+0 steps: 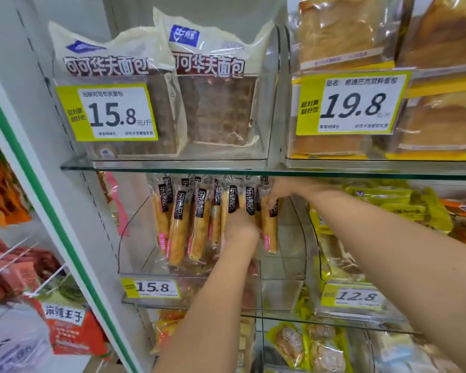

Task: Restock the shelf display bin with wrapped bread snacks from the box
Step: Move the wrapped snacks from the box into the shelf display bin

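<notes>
Centrally, head view: display bin [135, 238], clear plastic with a curved side wall, on the middle glass shelf [334, 317]; yellow price tag [152, 288] marked 15.8 on its front.

Contents: bread snacks [178, 232], long golden sticks in clear wrap with black labels, standing upright and packed side by side across the bin's left and middle. The bin's right part shows bare plastic.

Left hand [240, 227]: reaches up into the bin from below, back toward the camera and touching the middle of the row. Its fingers are buried among the packs; whether they grip one cannot be told.

Right hand [283, 192]: enters from the right, just under the upper glass shelf [172, 168]. Fingers curl over the top of the rightmost snacks and hold them upright against the row.

Upper shelf, left: cocoa waffle bread packs [213, 109] in a clear bin. Upper shelf, right: bagged loaves [347, 36] with a tag [355, 103] marked 19.8.

Right of the display bin: yellow packets [388, 200], with a tag [357, 296] marked 12.8 below.
</notes>
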